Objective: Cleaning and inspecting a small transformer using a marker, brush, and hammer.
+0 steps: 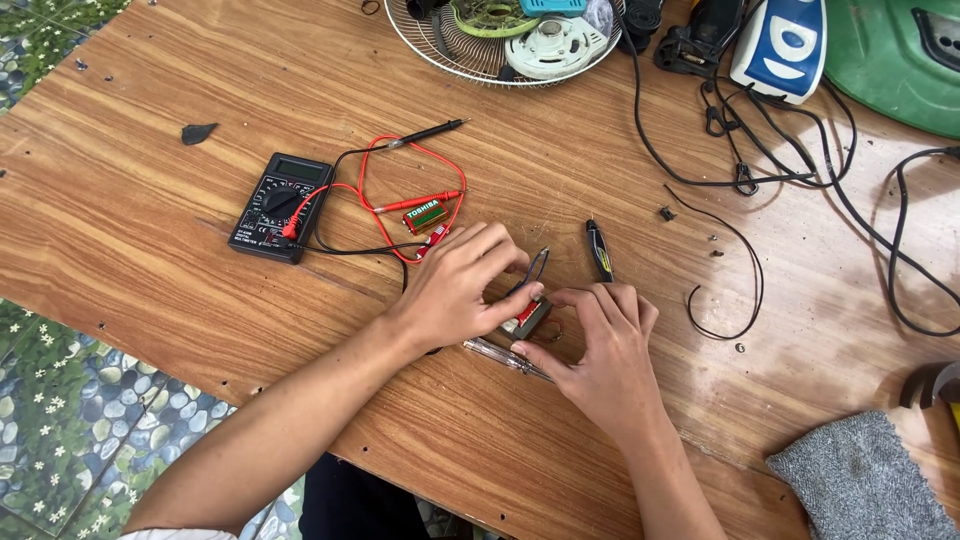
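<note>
My left hand [460, 285] and my right hand [598, 345] meet at the middle of the wooden table [200, 200]. Both pinch a small red and grey block-shaped part [527, 318] with thin dark wires rising from it. A clear-handled screwdriver [495, 355] lies under my hands. Just beyond my right hand lies a black pen-shaped tool [599, 250]. A black multimeter [281, 206] sits to the left with red and black probe leads [420, 165] looped beside it. A small green and red battery [426, 215] rests among the leads.
A wire fan guard [440, 50] holding fan parts sits at the top edge. A blue and white iron [781, 45], a green casing [900, 60] and black cables [740, 170] fill the top right. A grey cloth [860, 480] lies bottom right. Patterned floor shows at left.
</note>
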